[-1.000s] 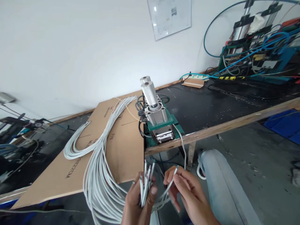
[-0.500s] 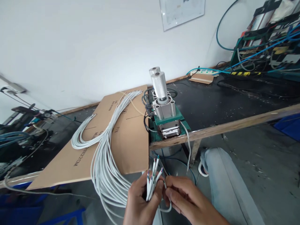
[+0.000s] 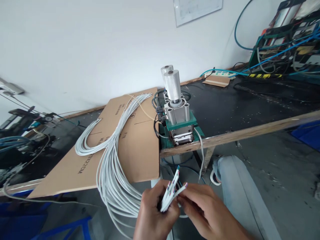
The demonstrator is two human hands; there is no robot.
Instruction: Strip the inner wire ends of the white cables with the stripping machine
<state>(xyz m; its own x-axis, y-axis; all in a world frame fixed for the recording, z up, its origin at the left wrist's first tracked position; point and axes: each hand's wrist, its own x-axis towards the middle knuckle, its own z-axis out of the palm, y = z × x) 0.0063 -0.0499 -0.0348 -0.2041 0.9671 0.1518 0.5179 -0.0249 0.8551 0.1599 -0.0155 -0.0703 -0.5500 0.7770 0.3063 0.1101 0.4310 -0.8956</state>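
My left hand (image 3: 155, 210) is closed around several white cables, whose cut ends (image 3: 172, 191) stick up with small coloured wires at the tips. My right hand (image 3: 203, 208) touches it from the right, thumb and fingers pinched on one white cable partly hidden between the hands. A large bundle of white cables (image 3: 112, 176) runs from the cardboard (image 3: 140, 156) down over the front edge towards my left hand. Behind the hands stands a metal press with a knurled cylinder (image 3: 173, 85) on a green base (image 3: 181, 124).
A black bench (image 3: 225, 113) with a wooden edge carries the cardboard and press. Machinery with blue hoses (image 3: 282, 43) stands at the back right, more equipment (image 3: 15, 140) at the left. A knee in light jeans (image 3: 237, 180) is below the bench.
The cable ends in my left hand have tilted and shifted to the right. Both hands have moved slightly right, and the view has shifted a little.
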